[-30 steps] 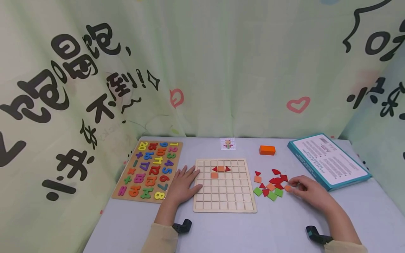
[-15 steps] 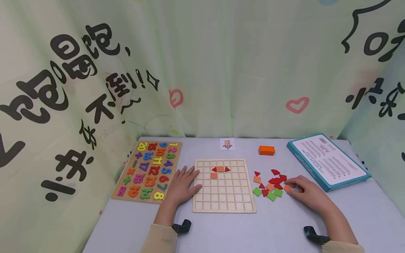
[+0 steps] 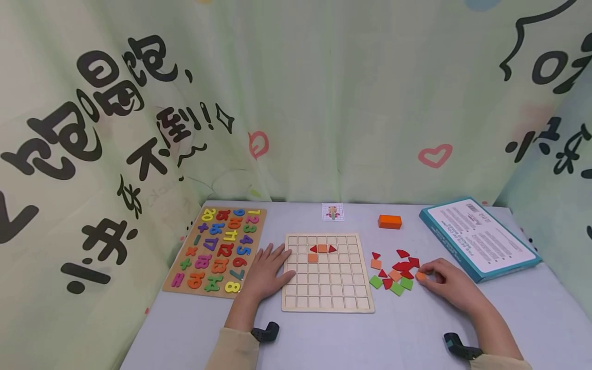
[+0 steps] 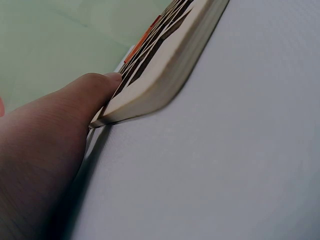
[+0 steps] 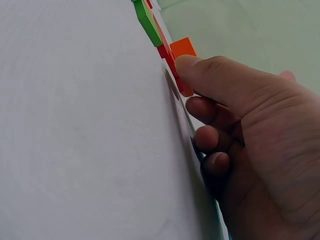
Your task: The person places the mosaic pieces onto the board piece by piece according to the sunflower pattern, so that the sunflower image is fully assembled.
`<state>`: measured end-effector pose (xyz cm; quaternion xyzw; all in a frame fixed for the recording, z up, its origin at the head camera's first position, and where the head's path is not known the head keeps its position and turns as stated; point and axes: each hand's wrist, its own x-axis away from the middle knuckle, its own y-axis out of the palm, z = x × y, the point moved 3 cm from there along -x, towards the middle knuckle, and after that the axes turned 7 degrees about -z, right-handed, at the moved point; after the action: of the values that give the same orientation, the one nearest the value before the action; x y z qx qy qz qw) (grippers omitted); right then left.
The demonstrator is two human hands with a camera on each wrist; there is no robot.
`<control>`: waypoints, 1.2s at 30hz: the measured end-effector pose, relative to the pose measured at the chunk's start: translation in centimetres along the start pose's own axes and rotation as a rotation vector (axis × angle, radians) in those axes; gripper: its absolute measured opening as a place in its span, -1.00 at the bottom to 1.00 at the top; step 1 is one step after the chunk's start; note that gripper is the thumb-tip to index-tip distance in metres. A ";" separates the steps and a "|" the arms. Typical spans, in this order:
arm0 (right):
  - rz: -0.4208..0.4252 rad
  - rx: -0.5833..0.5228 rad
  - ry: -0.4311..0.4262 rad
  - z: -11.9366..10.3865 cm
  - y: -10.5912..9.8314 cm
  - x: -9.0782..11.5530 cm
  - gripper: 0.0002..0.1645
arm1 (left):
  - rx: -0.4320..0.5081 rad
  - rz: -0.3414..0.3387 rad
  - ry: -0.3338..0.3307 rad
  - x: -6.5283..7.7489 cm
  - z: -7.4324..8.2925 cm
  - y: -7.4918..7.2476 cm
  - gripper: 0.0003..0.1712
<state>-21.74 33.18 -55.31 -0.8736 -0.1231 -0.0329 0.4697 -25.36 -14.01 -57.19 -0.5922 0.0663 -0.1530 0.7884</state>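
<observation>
Note the gridded board (image 3: 339,293) at the tips of the left fingers (image 3: 279,255), spread and nearly flat, gripping nothing; expect light, stiff wood, likely to slide, so press on the rim. Find the orange piece (image 3: 421,276) at the tips of the right fingers (image 3: 433,264), curled and nearly closed, pinching between thumb and index; judge as light, hard, perhaps slippery, so take by opposite edges rather than flat faces.

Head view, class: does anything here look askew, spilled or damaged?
The teal box lies aslant near the right edge of the table, unlike the squarely set grid board; loose pieces lie jumbled beside the board. No damage shows.
</observation>
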 end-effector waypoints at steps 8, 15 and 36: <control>0.039 -0.012 -0.011 -0.5 -0.4 0.1 -0.53 | -0.001 -0.001 -0.008 0.0 0.1 0.0 -0.19; 0.015 -0.010 -0.004 -1.9 -1.0 0.0 -0.47 | -0.012 -0.002 -0.007 -0.1 0.0 0.0 -0.19; -0.115 -0.059 -0.154 -11.8 -0.2 -4.0 -0.66 | -0.010 0.005 -0.006 -0.3 -0.2 0.4 -0.20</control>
<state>-24.94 22.74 -49.30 -0.8783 -0.2080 0.0039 0.4304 -25.59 -14.00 -57.67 -0.5963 0.0660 -0.1490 0.7861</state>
